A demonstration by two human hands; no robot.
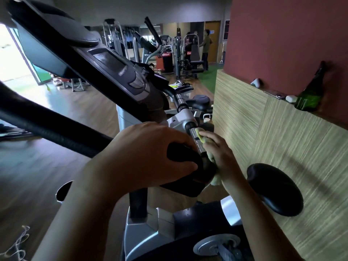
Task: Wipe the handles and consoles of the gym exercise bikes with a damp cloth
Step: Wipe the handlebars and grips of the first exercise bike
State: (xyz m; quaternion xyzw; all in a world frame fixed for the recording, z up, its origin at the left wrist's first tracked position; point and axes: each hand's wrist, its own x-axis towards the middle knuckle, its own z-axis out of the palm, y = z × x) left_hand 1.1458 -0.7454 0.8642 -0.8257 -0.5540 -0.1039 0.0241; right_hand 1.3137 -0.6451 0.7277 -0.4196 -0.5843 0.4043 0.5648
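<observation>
An exercise bike fills the view, its dark console (111, 63) tilted at upper centre. A long black handlebar (56, 127) runs from the left edge to the middle. My left hand (143, 153) is closed over the black padded grip (184, 157) at the bar's end. To its right, my right hand (218, 149) presses a yellow-green cloth (202, 137) against the chrome section of the handle (194, 131). More cloth hangs below that hand, partly hidden by my wrist.
A wood-panelled half wall (282, 147) stands close on the right, its ledge holding a green bottle (310, 93) and small items. A black pad (276, 189) juts out low right. Weight machines and people (206, 48) stand far back on the wooden floor.
</observation>
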